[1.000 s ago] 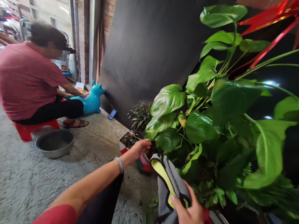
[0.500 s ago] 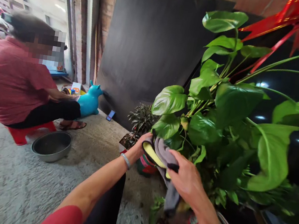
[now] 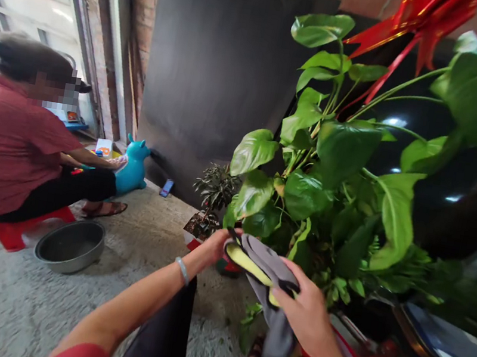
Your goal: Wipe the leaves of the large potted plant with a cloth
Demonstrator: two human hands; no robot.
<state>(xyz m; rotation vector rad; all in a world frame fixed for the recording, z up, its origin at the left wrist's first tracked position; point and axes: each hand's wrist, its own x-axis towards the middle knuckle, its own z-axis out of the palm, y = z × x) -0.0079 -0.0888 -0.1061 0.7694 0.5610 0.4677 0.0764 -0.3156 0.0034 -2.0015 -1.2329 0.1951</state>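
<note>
A grey and yellow cloth (image 3: 262,259) with dark edging is bunched between my two hands, in front of the leafy plant. My left hand (image 3: 215,246), with a pale bangle on its wrist, is closed on the cloth's left end; some of its fingers are hidden. My right hand (image 3: 305,305) grips the right part, thumb on top. A loose grey end of the cloth hangs below my right hand, blurred. Big green leaves (image 3: 254,196) of the potted plant stand just beyond the cloth.
At left a person (image 3: 14,137) in a red shirt sits on a red stool (image 3: 12,234), beside a grey basin (image 3: 70,245). A blue animal toy (image 3: 134,168), a phone (image 3: 167,188) and a small potted shrub (image 3: 215,190) stand near the dark board (image 3: 229,68). A red ribbon (image 3: 419,26) hangs upper right.
The view has swung a little to the right, so the scene sits further left. Both hands still hold the cloth, which is now stretched out a bit more and lower in view.
</note>
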